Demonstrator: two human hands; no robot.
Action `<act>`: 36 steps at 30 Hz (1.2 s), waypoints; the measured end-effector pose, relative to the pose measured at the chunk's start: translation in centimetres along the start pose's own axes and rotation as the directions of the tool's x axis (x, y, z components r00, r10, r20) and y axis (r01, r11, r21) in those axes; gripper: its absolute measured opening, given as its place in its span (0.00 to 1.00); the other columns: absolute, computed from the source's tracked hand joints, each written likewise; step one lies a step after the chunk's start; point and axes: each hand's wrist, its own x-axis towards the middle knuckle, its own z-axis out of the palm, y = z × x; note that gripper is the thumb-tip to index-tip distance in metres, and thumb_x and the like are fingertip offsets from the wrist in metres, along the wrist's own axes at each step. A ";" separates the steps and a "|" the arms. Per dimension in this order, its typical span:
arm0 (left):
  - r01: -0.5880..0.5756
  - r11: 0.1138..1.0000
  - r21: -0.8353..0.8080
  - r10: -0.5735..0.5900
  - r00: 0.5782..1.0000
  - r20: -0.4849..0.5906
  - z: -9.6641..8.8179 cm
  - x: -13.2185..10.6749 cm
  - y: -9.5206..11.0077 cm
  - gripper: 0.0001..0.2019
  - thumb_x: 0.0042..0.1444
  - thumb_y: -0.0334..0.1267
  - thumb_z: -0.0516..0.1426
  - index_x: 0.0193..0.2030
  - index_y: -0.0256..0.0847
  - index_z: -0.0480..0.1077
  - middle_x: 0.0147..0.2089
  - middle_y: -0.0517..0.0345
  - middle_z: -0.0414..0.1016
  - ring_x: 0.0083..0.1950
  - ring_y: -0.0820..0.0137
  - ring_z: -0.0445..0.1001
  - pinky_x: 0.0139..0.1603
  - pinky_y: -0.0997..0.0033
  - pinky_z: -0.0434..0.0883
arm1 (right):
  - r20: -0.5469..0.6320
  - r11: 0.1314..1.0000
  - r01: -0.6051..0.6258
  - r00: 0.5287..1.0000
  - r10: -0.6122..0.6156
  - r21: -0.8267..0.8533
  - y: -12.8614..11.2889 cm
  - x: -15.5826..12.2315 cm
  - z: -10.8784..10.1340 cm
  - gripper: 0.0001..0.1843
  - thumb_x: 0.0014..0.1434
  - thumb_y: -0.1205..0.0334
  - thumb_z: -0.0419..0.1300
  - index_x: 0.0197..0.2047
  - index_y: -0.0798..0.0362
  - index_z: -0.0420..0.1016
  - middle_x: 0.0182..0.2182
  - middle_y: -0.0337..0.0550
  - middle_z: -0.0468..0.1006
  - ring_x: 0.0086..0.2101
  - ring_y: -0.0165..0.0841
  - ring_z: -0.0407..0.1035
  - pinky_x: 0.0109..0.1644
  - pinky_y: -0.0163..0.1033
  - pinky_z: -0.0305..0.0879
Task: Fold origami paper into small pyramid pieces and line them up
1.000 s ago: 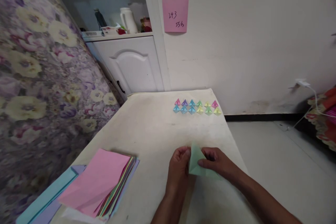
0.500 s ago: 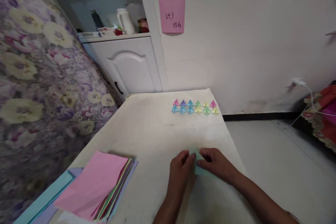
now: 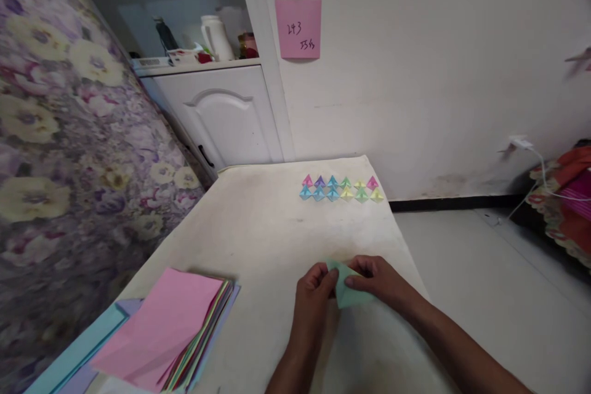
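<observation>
A small light-green sheet of paper (image 3: 346,297) is held between my two hands over the front of the table, with what look like creases in it. My left hand (image 3: 316,283) pinches its left edge between thumb and fingers. From the other side, my right hand (image 3: 373,280) grips the upper right part, its thumb lying on the paper. The hands hide some of the sheet's edges. Farther back, several small folded paper pieces (image 3: 340,188) in pink, purple, blue, green and yellow stand in two rows.
A stack of coloured paper (image 3: 170,326), pink on top, lies at the table's front left beside blue sheets (image 3: 85,345). The pale table (image 3: 258,228) meets the wall behind. A flowered curtain (image 3: 92,166) hangs at left, next to a white cabinet (image 3: 231,123).
The green paper has turned between my hands and shows more of its face. My hands have shifted slightly left in the picture, as has the whole view.
</observation>
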 end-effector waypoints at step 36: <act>0.063 0.991 0.115 -0.075 0.992 0.100 -0.2 0.0 -1.4 0.13 0.45 0.44 0.62 0.25 0.34 0.72 0.18 0.61 0.66 0.20 0.77 0.60 0.23 0.76 0.55 | -0.052 1.000 0.004 0.999 -0.004 0.008 0.6 0.3 -0.4 0.12 0.48 0.56 0.62 0.24 0.56 0.68 0.19 0.36 0.68 0.22 0.27 0.60 0.26 0.32 0.55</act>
